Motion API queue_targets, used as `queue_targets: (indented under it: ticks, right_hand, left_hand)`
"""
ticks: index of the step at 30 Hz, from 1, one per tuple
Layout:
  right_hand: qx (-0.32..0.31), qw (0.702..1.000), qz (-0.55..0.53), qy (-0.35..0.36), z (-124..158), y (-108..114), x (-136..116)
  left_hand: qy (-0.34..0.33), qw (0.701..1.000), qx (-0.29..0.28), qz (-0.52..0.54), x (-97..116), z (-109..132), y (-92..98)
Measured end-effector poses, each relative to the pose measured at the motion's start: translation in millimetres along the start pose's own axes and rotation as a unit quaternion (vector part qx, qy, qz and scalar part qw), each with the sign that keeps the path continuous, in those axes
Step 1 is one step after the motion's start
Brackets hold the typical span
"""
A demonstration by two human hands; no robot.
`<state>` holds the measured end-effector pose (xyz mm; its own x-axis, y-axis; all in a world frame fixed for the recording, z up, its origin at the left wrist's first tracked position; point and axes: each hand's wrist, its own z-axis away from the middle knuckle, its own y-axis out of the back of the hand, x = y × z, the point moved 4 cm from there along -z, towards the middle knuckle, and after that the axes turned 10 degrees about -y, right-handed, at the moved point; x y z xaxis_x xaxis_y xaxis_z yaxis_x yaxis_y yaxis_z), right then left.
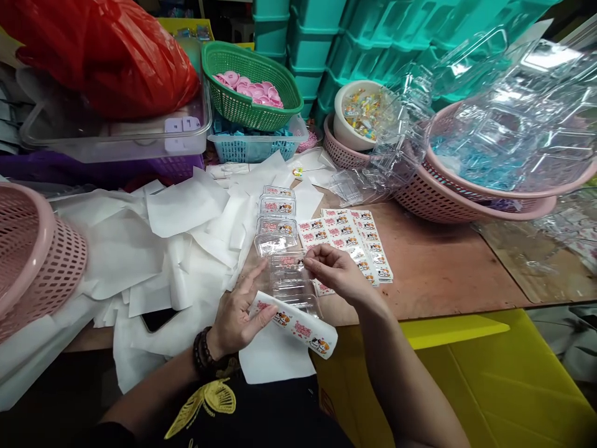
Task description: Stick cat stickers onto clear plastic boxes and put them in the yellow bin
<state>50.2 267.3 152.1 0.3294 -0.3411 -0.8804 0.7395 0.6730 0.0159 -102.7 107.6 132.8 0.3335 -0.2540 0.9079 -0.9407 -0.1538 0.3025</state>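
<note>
My left hand (242, 314) holds a curled sticker sheet (298, 330) under its thumb, its fingers stretched along the left side of a clear plastic box (291, 286). The thumb and forefinger of my right hand (338, 270) pinch the right end of a cat-and-dog sticker (290, 262) lying on the box's upper part. Beyond it, several clear boxes with such stickers (277, 206) stand in a column. More sticker sheets (347, 233) lie to the right, partly behind my right hand.
White backing papers (186, 218) cover the left of the wooden table (443, 267). Pink baskets stand left (60, 267) and right (433, 199), the right one heaped with clear boxes (522, 124). A green basket (256, 62) of pink pieces is at the back. A phone (158, 318) lies under papers.
</note>
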Motion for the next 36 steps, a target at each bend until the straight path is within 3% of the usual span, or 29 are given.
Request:
queue_targets:
  ticks: [15, 22, 28, 32, 36]
  right_hand:
    - [0.009, 0.987, 0.156, -0.033, -2, -3, -11]
    - [0.010, 0.984, 0.171, -0.039, -5, -5, -9]
    - [0.038, 0.971, 0.233, -0.025, -4, -7, -15]
    - [0.124, 0.923, 0.362, -0.024, 1, -14, -21]
    - [0.217, 0.819, 0.531, -0.017, 14, -22, -24]
  left_hand:
    - [-0.076, 0.991, -0.041, -0.098, 14, -11, 16.5]
    - [-0.070, 0.989, -0.063, -0.116, 18, -16, 14.0]
    - [-0.043, 0.984, -0.122, -0.123, 15, -23, 2.6]
    - [-0.017, 0.981, -0.144, -0.132, 11, -25, -0.3]
    - [-0.011, 0.982, -0.146, -0.118, 11, -27, 2.0]
